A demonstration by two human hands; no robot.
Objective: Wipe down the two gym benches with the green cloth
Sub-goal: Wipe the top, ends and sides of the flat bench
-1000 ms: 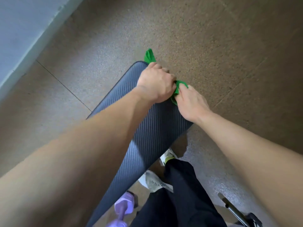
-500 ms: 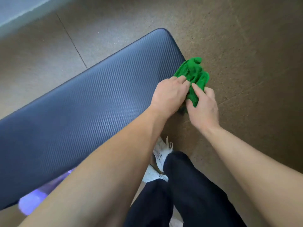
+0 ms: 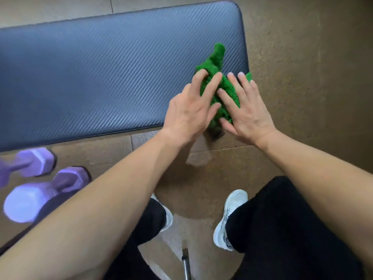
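Cloth bunched at the bench end.
Left grip and right grip rest on it, fingers spread, clasping nothing.

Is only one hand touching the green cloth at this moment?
No, both the left hand and the right hand lie on the green cloth with spread fingers, at the right end of the bench.

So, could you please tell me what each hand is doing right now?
Left hand: open, fingers on the green cloth.
Right hand: open, also on the cloth.
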